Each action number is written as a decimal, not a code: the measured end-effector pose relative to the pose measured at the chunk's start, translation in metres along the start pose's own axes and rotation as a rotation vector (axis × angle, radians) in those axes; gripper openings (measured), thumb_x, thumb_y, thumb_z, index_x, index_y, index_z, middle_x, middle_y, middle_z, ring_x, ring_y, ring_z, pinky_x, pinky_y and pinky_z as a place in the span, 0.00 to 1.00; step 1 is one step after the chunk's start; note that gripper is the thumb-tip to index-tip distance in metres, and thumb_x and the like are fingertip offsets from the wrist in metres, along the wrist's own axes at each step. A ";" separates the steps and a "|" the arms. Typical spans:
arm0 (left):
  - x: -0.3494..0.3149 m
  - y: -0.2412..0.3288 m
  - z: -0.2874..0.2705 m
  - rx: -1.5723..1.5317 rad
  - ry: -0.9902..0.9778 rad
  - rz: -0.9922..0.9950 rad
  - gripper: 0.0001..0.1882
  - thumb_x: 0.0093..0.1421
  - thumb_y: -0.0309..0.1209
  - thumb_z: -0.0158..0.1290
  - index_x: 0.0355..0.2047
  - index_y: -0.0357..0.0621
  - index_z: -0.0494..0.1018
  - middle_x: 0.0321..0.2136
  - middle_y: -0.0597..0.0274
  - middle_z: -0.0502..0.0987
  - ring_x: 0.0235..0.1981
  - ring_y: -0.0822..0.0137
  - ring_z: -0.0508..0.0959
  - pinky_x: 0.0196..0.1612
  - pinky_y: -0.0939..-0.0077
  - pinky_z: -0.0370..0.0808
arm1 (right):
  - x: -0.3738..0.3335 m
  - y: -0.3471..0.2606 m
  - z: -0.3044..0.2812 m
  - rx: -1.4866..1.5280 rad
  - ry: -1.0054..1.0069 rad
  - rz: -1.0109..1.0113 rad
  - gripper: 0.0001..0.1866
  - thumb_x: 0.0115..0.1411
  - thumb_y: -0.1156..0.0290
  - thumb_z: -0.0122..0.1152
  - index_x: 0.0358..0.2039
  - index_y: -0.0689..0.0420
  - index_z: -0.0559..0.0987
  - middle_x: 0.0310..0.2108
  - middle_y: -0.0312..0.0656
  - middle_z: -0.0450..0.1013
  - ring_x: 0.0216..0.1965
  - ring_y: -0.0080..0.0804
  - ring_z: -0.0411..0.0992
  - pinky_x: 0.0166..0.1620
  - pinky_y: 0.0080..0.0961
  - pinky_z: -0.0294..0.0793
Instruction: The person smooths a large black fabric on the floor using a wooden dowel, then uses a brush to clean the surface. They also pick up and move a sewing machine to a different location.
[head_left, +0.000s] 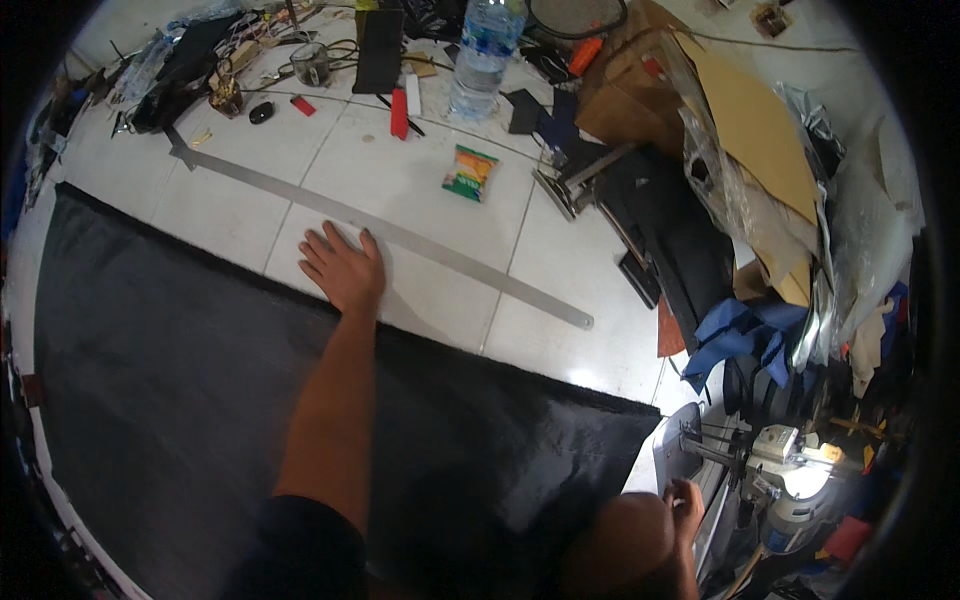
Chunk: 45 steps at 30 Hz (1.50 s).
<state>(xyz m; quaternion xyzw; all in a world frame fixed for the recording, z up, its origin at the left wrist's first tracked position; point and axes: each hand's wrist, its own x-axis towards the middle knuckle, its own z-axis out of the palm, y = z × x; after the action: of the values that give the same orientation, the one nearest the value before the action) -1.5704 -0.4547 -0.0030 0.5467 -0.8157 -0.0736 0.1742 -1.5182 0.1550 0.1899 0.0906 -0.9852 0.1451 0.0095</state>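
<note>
My left hand (345,272) lies with its fingers spread on the white tiles, at the far edge of a large black sheet of material (200,340). Just beyond its fingertips runs a long steel ruler (400,236), slanting down to the right. My right hand (686,510) is at the lower right, beside my bent knee (630,530) and a grey flat plate (678,450). Its fingers are curled, and what they hold, if anything, is hidden.
A small orange-green packet (470,172) and a water bottle (486,60) are beyond the ruler. Clutter with a glass mug (310,64) fills the far left. At right are a black bag-like item (665,240), tan sheets (755,130) and a lit machine (795,480).
</note>
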 end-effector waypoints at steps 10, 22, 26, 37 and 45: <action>0.016 0.007 -0.015 -0.051 -0.136 -0.032 0.38 0.64 0.51 0.43 0.66 0.39 0.51 0.66 0.37 0.48 0.68 0.41 0.45 0.68 0.46 0.40 | 0.199 -0.293 0.008 0.420 -0.179 -0.130 0.12 0.60 0.71 0.62 0.42 0.60 0.77 0.27 0.32 0.70 0.28 0.16 0.66 0.32 0.16 0.65; 0.029 0.003 -0.024 0.027 -0.384 -0.110 0.41 0.61 0.50 0.47 0.67 0.39 0.49 0.67 0.39 0.44 0.69 0.42 0.40 0.68 0.45 0.36 | 0.487 -0.545 0.089 0.348 0.268 -0.526 0.30 0.56 0.50 0.65 0.50 0.59 0.73 0.39 0.50 0.70 0.40 0.41 0.70 0.46 0.38 0.69; 0.028 0.001 -0.021 0.027 -0.361 -0.108 0.42 0.60 0.49 0.47 0.67 0.39 0.47 0.67 0.38 0.42 0.70 0.42 0.38 0.68 0.45 0.34 | 0.509 -0.569 0.081 0.171 0.102 -0.465 0.29 0.56 0.45 0.63 0.43 0.59 0.75 0.35 0.50 0.73 0.38 0.46 0.73 0.42 0.40 0.71; 0.024 0.005 -0.023 -0.005 -0.376 -0.106 0.44 0.61 0.53 0.48 0.67 0.37 0.47 0.67 0.37 0.42 0.69 0.40 0.38 0.68 0.43 0.34 | 0.490 -0.540 0.066 0.194 0.134 -0.472 0.23 0.51 0.53 0.72 0.31 0.60 0.74 0.26 0.44 0.73 0.26 0.33 0.71 0.31 0.31 0.71; 0.019 -0.005 -0.025 -0.082 -0.316 -0.103 0.44 0.60 0.54 0.48 0.67 0.39 0.48 0.68 0.38 0.41 0.70 0.42 0.38 0.68 0.43 0.35 | 0.360 -0.498 -0.027 0.515 0.443 -0.571 0.16 0.51 0.66 0.74 0.32 0.58 0.75 0.28 0.36 0.71 0.31 0.26 0.68 0.37 0.22 0.69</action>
<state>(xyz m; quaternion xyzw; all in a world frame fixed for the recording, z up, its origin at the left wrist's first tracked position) -1.5636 -0.4719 0.0223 0.5618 -0.8002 -0.2006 0.0618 -1.7822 -0.3691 0.3734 0.3253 -0.8266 0.3932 0.2372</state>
